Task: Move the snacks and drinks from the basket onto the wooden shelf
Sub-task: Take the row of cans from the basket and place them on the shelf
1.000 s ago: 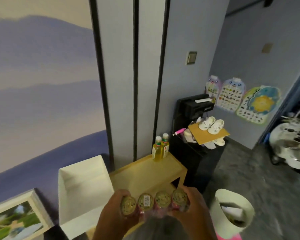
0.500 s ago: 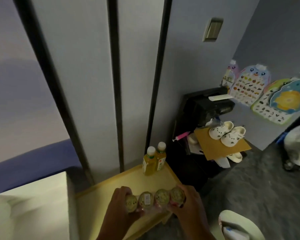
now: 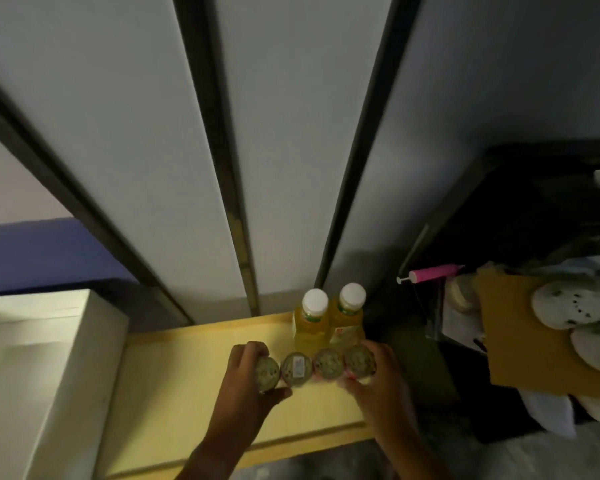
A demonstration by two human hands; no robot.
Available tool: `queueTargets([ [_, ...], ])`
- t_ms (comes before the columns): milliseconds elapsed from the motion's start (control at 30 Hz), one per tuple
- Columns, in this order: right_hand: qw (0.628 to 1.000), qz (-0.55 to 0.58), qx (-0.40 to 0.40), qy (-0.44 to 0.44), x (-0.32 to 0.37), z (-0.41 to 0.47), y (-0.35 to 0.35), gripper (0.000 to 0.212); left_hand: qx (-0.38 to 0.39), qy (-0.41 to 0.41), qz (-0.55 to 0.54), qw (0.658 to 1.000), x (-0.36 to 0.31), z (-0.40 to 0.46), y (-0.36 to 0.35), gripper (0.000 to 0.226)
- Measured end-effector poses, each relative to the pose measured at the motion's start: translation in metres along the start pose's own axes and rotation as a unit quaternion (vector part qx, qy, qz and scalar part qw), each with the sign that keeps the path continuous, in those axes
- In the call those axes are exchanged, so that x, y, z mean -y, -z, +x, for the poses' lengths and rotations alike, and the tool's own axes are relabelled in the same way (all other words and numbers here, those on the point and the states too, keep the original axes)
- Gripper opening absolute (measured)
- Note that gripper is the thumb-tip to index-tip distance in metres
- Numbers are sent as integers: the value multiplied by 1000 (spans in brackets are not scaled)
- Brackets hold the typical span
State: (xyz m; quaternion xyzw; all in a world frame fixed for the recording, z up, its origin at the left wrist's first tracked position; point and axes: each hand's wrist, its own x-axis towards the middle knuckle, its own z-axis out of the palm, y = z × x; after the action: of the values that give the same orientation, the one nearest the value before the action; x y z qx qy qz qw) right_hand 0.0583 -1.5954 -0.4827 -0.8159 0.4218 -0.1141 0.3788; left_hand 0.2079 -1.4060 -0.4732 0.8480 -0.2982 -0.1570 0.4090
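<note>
head view, looking down: nearest you, your left hand [image 3: 248,379] and right hand [image 3: 378,379] reach forward from the bottom edge. each curls round one end of a row of four small cups [image 3: 315,365], joined in one pack, so both hands are grasping the pack between them. the pack's long axis runs left to right across your view, and the round foil lids face up toward you. it sits low over the right part of the wooden shelf [image 3: 187,375]; you cannot tell whether it rests on the wood yet.

just beyond the pack, touching or nearly touching it, two yellow drink bottles [image 3: 328,323] stand upright at the shelf's back right corner, white caps up, side by side against the wall.

judging by this, the task is partway: the two bottles look placed, and the cup pack is about to be set down in front of them. the basket is out of view, so what remains in it cannot be told.

to the left of the shelf stands a white box [image 3: 39,358]. to the right, past a dark cabinet [image 3: 520,209], pale shoes [image 3: 575,323] lie on brown cardboard.
</note>
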Motion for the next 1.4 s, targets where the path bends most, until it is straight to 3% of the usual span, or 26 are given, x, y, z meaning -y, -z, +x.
queueTargets([
  [267, 1000, -1, -7, -15, -27, 23, -25, 74, 1, 56, -9, 998, 18, 14, -33, 71],
  [433, 1000, -27, -6, -9, -27, 31, -24, 68, 5, 47, 2, 999, 24, 24, -36, 72],
  [667, 996, -59, 30, -56, -4, 18, -12, 101, 23, 7, 18, 1000, 19, 17, -20, 85],
  [767, 995, -67, 48, -49, 20, 8, 10, 102, 25, -31, 63, 997, 3, 15, 6, 78],
  [1067, 972, -169, -33, 158, 124, -24, 71, 83, -29, -72, 230, 970, -61, -10, 111, 75],
  [1233, 933, -218, -4, 286, 187, -50, 75, 79, -85, -39, 276, 957, -85, -71, 183, 74],
  [1400, 905, -221, 66, 357, 247, -123, 62, 79, -137, 35, 336, 931, -94, -168, 241, 78],
])
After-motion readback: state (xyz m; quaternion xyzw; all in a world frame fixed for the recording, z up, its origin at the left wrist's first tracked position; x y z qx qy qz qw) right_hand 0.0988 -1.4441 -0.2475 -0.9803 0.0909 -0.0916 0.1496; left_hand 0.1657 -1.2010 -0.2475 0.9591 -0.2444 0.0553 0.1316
